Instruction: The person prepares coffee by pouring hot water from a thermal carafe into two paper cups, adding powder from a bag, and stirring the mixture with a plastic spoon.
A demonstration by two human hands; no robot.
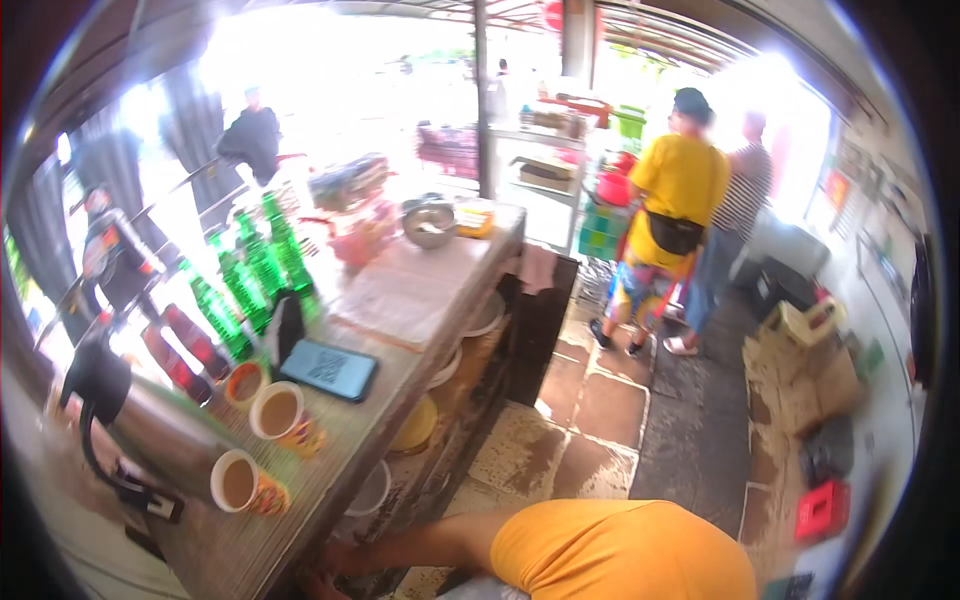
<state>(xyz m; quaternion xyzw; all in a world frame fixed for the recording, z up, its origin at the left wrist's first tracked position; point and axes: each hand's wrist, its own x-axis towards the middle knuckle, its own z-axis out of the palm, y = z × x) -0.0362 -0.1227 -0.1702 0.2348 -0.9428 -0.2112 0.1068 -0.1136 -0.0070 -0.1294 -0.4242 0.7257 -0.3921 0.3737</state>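
Observation:
At the bottom edge an arm in an orange sleeve reaches left; I take it as mine. My right hand [330, 574] is blurred, low beside the wooden counter [397, 360] and its lower shelf; its fingers and anything in them are unclear. My left hand is out of view. On the counter stand paper cups of brown drink [238, 481], another cup [244, 382], a steel vacuum flask [165, 427], a phone-like device showing a printed code [330, 369], green glass bottles [285, 247] and red bottles [180, 352].
Bowls, one with a yellow lid [416, 424], sit on the shelf beneath. A metal pot [429, 221] stands at the counter's far end. Beyond are a person in yellow [675, 172] and a person in stripes [746, 176]. A red crate [821, 510] and a cardboard box [832, 382] are at right.

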